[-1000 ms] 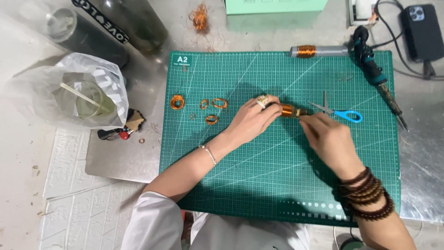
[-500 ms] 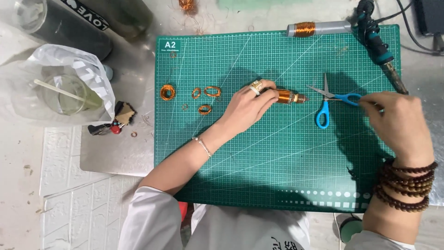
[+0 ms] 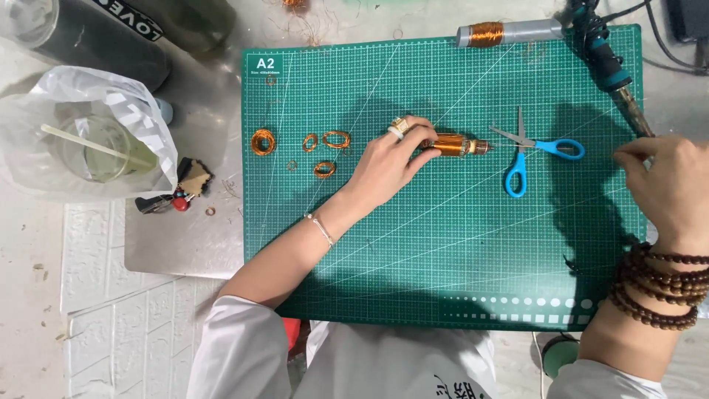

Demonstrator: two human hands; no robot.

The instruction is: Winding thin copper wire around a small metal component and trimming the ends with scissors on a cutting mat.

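Observation:
My left hand (image 3: pixel 384 166), with rings on its fingers, grips a small copper-wound coil (image 3: pixel 454 145) and holds it down on the green cutting mat (image 3: pixel 443 244). My right hand (image 3: pixel 668 188) is at the mat's right edge, well away from the coil. Its thumb and fingertips are pinched together, seemingly on a very fine copper wire running from the coil. Blue-handled scissors (image 3: pixel 543 151) lie on the mat between my hands. Several small copper wire loops (image 3: pixel 317 148) lie to the left of my left hand.
A soldering iron (image 3: pixel 613 66) and a copper wire spool (image 3: pixel 502 33) lie along the mat's top edge. At the left are a plastic bag holding a cup (image 3: pixel 88 140), dark bottles (image 3: pixel 96 37) and a small set of keys (image 3: pixel 177 192).
My right hand has moved from beside the coil out to the mat's right edge, past the scissors. My left hand has stayed on the coil.

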